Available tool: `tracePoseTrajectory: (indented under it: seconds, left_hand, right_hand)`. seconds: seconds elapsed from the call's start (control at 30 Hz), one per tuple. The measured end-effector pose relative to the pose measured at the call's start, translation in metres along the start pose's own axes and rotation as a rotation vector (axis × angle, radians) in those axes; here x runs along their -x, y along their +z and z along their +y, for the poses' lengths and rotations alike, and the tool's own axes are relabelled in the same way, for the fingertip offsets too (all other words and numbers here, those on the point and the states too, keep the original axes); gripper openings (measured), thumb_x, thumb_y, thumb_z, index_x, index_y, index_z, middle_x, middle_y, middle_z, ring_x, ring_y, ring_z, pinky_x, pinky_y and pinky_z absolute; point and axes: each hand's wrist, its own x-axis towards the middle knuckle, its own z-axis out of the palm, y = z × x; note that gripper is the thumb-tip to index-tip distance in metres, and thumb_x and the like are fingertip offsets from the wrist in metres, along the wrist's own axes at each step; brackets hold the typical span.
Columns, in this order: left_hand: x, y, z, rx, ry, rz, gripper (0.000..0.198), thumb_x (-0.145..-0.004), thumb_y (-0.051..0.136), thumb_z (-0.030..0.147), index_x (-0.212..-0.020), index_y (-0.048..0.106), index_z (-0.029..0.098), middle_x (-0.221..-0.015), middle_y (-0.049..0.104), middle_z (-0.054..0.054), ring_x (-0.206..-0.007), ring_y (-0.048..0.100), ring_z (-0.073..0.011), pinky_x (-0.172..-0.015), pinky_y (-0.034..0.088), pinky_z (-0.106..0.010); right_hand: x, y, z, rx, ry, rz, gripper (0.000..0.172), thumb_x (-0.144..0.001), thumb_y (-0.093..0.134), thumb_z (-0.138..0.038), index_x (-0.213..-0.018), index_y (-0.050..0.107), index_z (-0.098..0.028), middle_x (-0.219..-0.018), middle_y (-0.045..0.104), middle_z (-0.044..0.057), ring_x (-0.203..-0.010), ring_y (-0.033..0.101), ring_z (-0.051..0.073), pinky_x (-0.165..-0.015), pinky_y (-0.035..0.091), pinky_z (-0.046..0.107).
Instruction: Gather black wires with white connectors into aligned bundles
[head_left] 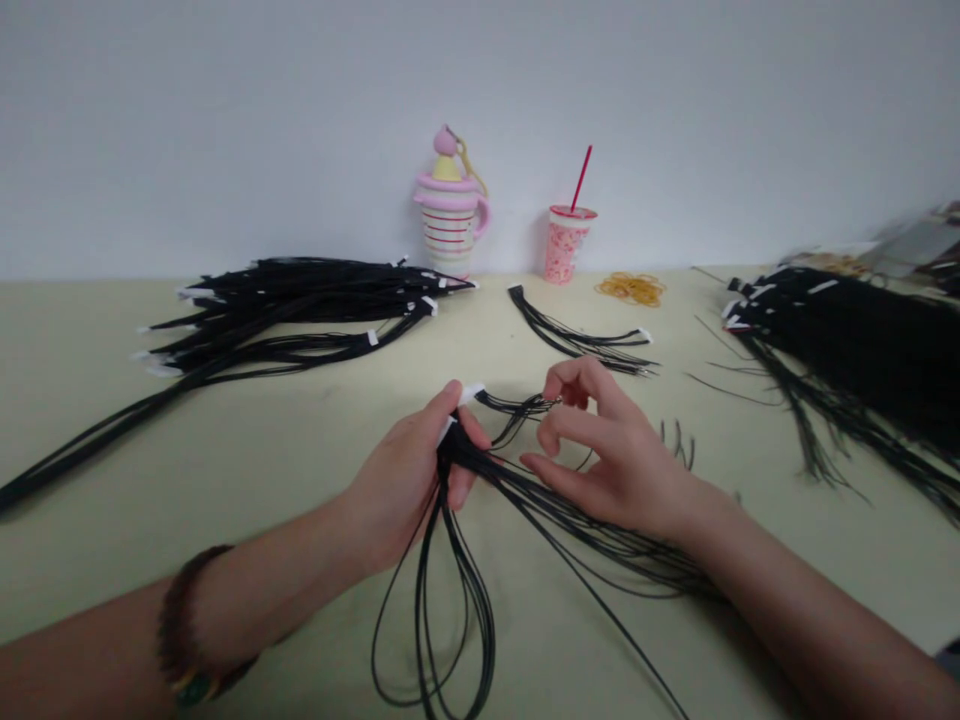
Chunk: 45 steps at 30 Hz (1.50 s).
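Note:
My left hand (397, 475) is closed on a black wire harness (540, 488), with the thumb pressing near its white connectors (471, 394). From that grip some wires hang in long loops toward me, and others run to the right beneath my right forearm. A short bunch of wires (514, 407) extends from the upper connector toward my right hand (634, 462). My right hand's fingers are curved and spread, with thumb and forefinger apart. Its upper fingertips are close to the short wires' ends; whether they touch is unclear.
A pile of black harnesses (300, 300) lies at left, and another (877, 350) at right. A short harness (577, 335) lies beyond my hands. Near the wall are a striped cup (448, 232), a pink cup with a straw (568, 245) and yellow rubber bands (631, 288).

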Motion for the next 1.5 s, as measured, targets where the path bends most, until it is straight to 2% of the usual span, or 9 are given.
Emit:
tracePoseTrajectory:
  seconds: [0.13,0.47,0.63,0.77,1.03,1.13,1.33,1.43,1.5]
  left_hand:
    - [0.003,-0.001,0.003,0.075,-0.049,-0.111,0.044,-0.085,0.037,0.050,-0.061,0.059,0.020,-0.027,0.041,0.007,-0.033,0.039,-0.0084,-0.069,0.044,-0.025]
    - [0.015,0.002,0.013,0.106,-0.242,-0.465,0.063,-0.088,0.023,0.051,-0.052,0.064,0.018,-0.025,0.039,0.004,-0.031,0.045,-0.0084,-0.077,0.043,-0.029]
    - [0.009,0.001,0.004,-0.034,-0.080,-0.370,0.057,-0.086,0.028,0.055,-0.062,0.064,0.018,-0.035,0.044,0.003,-0.043,0.047,-0.0102,-0.062,0.040,-0.023]
    - [0.004,0.000,-0.002,-0.073,0.017,-0.352,0.052,-0.085,0.032,0.054,-0.063,0.062,0.018,-0.068,0.064,-0.004,-0.071,0.059,-0.0152,-0.071,0.040,-0.025]
    - [0.008,0.005,-0.001,0.290,-0.210,-0.542,0.052,-0.089,0.026,0.049,-0.070,0.061,0.016,-0.091,0.068,-0.011,-0.097,0.058,-0.0211,-0.090,0.034,-0.034]
    - [0.007,0.005,-0.004,0.399,-0.270,-0.544,0.049,-0.089,0.031,0.046,-0.075,0.063,0.013,-0.094,0.066,-0.012,-0.093,0.058,-0.0184,-0.089,0.034,-0.031]
    - [0.002,0.003,-0.005,0.513,-0.279,-0.484,0.040,-0.089,0.034,0.040,-0.075,0.060,0.013,-0.086,0.064,-0.009,-0.084,0.057,-0.0180,-0.077,0.040,-0.031]
    - [0.002,0.004,-0.005,0.517,-0.247,-0.466,0.039,-0.090,0.033,0.038,-0.077,0.060,0.014,-0.085,0.062,-0.008,-0.081,0.056,-0.0179,-0.075,0.041,-0.034]
    - [0.002,0.004,-0.006,0.516,-0.224,-0.462,0.039,-0.090,0.032,0.038,-0.079,0.060,0.013,-0.086,0.060,-0.009,-0.082,0.055,-0.0184,-0.075,0.042,-0.035]
  right_hand:
    - [0.002,0.004,0.008,0.078,0.040,-0.105,0.008,-0.074,0.056,-0.012,-0.076,0.061,-0.018,-0.100,0.045,0.007,-0.093,0.044,0.019,-0.081,0.040,0.033]
    - [0.002,0.007,0.031,-0.192,0.244,-0.066,0.010,-0.073,0.063,-0.020,-0.083,0.066,-0.018,-0.108,0.057,0.006,-0.103,0.051,0.019,-0.092,0.038,0.036]
    - [-0.002,-0.005,0.036,-0.377,0.481,-0.044,0.019,-0.081,0.055,-0.030,-0.077,0.063,-0.013,-0.081,0.064,0.006,-0.077,0.059,0.016,-0.075,0.045,0.031]
    - [-0.001,0.003,0.030,-0.361,0.468,0.041,0.019,-0.084,0.051,-0.030,-0.093,0.058,-0.015,-0.098,0.059,0.008,-0.094,0.054,0.017,-0.086,0.042,0.033]
    - [0.005,0.022,0.016,-0.408,0.447,0.104,0.042,-0.087,0.045,-0.032,-0.126,0.033,-0.021,-0.137,0.031,0.010,-0.127,0.030,0.019,-0.104,0.027,0.038]
    - [0.004,0.019,0.011,-0.321,0.472,0.059,0.036,-0.086,0.044,-0.031,-0.120,0.041,-0.020,-0.132,0.039,0.009,-0.128,0.028,0.022,-0.105,0.026,0.043]
    - [0.002,-0.003,-0.008,0.120,0.396,0.066,0.012,-0.077,0.053,-0.021,-0.073,0.064,-0.018,-0.118,0.047,0.011,-0.124,0.032,0.030,-0.094,0.036,0.044]
    - [0.000,-0.014,-0.021,0.200,0.343,0.171,0.009,-0.073,0.057,-0.019,-0.070,0.066,-0.016,-0.099,0.052,0.013,-0.100,0.051,0.026,-0.076,0.045,0.036]
    - [0.000,-0.016,-0.028,0.117,0.336,0.106,0.010,-0.074,0.057,-0.019,-0.071,0.066,-0.018,-0.080,0.055,0.008,-0.075,0.055,0.018,-0.062,0.045,0.030]
